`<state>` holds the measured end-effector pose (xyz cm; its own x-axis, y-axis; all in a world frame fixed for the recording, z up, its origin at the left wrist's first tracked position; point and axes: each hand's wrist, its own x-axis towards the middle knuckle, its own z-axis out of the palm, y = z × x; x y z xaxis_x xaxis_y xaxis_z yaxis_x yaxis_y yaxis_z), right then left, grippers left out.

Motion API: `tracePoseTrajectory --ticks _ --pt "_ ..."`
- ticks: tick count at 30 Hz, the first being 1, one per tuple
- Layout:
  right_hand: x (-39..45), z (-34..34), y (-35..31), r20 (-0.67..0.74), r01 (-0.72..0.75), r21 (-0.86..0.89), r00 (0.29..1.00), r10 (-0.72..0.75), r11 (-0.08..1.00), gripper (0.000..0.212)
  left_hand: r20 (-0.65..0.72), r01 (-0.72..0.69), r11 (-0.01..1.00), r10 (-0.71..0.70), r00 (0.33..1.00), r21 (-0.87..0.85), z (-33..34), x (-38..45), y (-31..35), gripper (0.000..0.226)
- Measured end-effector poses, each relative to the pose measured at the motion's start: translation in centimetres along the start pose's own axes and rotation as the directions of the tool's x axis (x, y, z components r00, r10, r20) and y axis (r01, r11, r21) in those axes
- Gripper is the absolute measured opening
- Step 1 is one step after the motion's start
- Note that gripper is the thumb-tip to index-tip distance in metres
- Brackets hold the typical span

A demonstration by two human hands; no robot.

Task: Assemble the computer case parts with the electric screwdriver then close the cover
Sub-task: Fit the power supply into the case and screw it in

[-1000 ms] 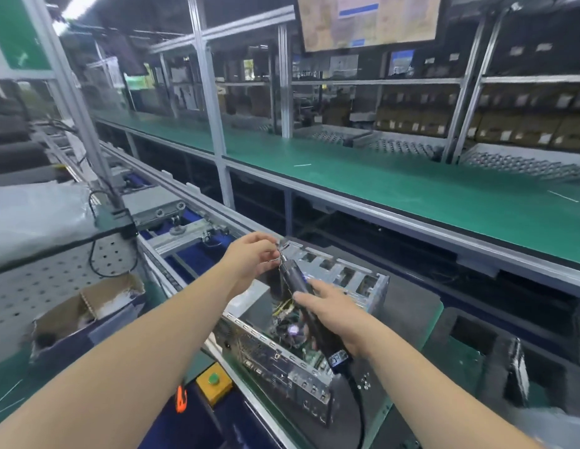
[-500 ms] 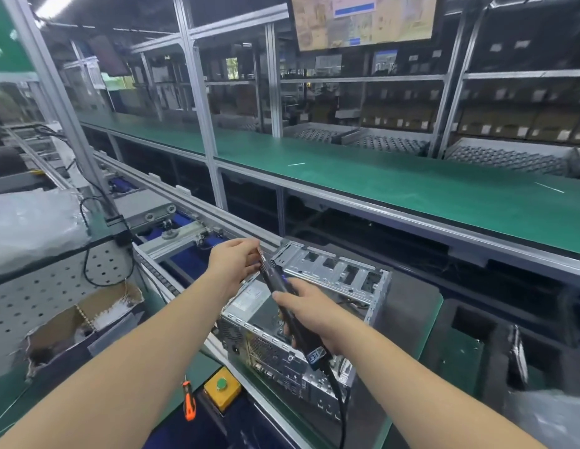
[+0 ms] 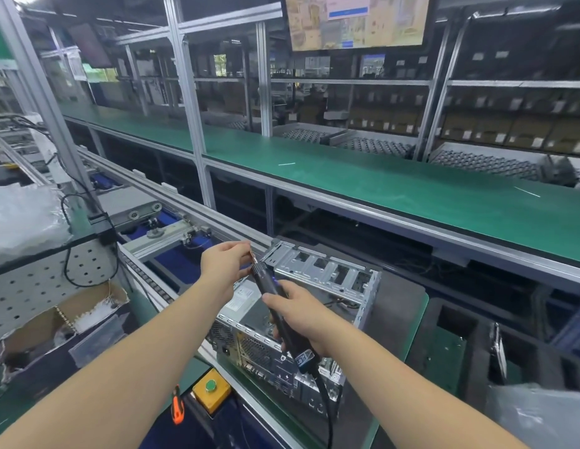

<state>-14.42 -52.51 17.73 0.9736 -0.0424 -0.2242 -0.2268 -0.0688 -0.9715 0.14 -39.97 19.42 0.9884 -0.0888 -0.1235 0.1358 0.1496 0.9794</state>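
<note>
Head view: left hand (image 3: pixel 225 266) hides the electric screwdriver (image 3: pixel 282 311) tip.

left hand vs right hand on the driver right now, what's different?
The left hand is up at the bit end of the electric screwdriver, fingertips pinching at the tip; the right hand wraps the black body lower down in a full grip. The left hand sits farther from the camera, the right nearer, by the cable end. Both are bare and held above the open computer case.
</note>
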Motion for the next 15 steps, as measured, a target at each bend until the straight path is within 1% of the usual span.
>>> tracePoseTrajectory --ticks 2,5,8,12,15 --pt "-0.02 -0.05 0.18 -0.009 -0.008 -0.002 1.000 0.008 1.000 0.028 0.014 -0.013 0.999 0.013 1.000 0.044 -0.10 -0.07 0.12 0.006" --pt "-0.05 -0.04 0.53 -0.011 -0.006 -0.002 1.000 0.006 1.000 0.023 0.062 -0.034 0.993 0.028 0.998 0.110 -0.34 -0.02 0.25 0.008" --pt "-0.14 0.10 0.72 -0.012 -0.003 -0.004 1.000 0.003 1.000 0.019 0.081 -0.043 0.987 0.030 0.996 0.157 -0.39 0.03 0.34 0.007" --pt "-0.44 0.19 0.54 -0.008 -0.006 -0.010 1.000 0.006 1.000 0.020 0.075 -0.032 0.984 0.019 0.997 0.176 -0.39 0.18 0.31 0.007" --pt "-0.61 0.00 0.34 -0.012 -0.013 -0.037 1.000 0.013 0.999 0.022 0.106 -0.009 0.984 -0.010 0.994 0.179 -0.51 0.66 0.35 0.007"
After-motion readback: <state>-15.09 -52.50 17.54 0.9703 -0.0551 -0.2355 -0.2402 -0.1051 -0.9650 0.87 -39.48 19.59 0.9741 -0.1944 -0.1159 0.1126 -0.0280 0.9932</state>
